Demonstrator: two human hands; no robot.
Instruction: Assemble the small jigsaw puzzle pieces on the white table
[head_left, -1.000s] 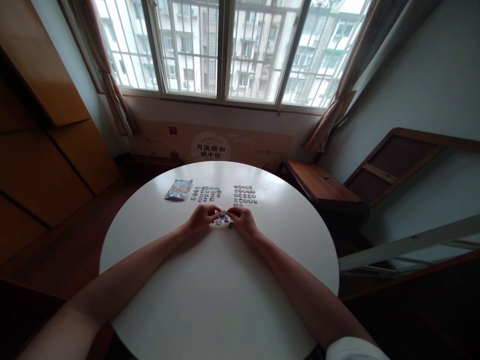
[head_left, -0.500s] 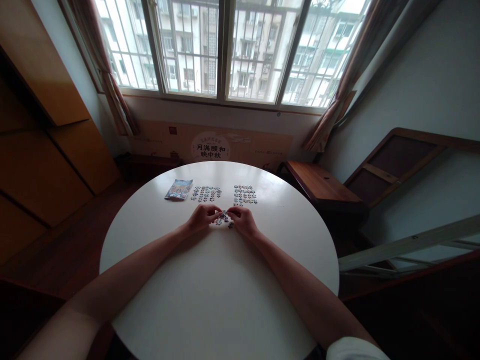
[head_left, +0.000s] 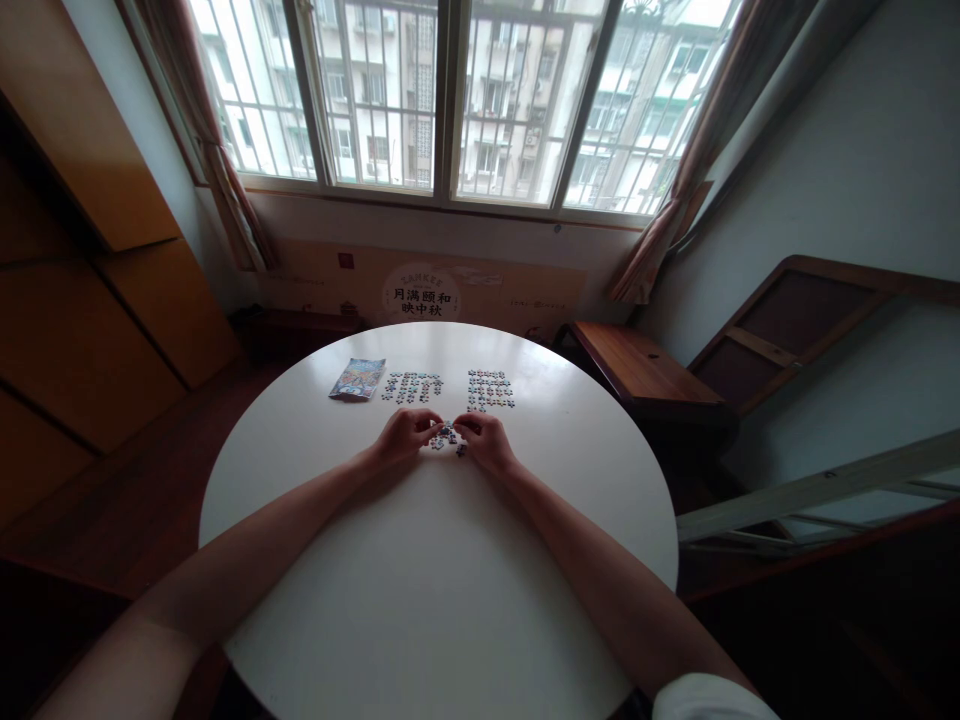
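A round white table (head_left: pixel 435 580) fills the middle of the head view. My left hand (head_left: pixel 405 434) and my right hand (head_left: pixel 486 440) rest on it side by side, fingers curled, pinching a small cluster of joined jigsaw pieces (head_left: pixel 446 435) between them. One loose piece (head_left: pixel 460 451) lies just below the cluster. Beyond my hands lie two laid-out groups of puzzle pieces, the left group (head_left: pixel 412 387) and the right group (head_left: pixel 489 390). A small colourful printed packet (head_left: pixel 358 379) lies to their left.
A barred window (head_left: pixel 450 100) with curtains spans the far wall. A wooden bench (head_left: pixel 637 365) stands right of the table, with a framed board (head_left: pixel 795 320) leaning on the wall. Brown cabinets (head_left: pixel 90 300) line the left side.
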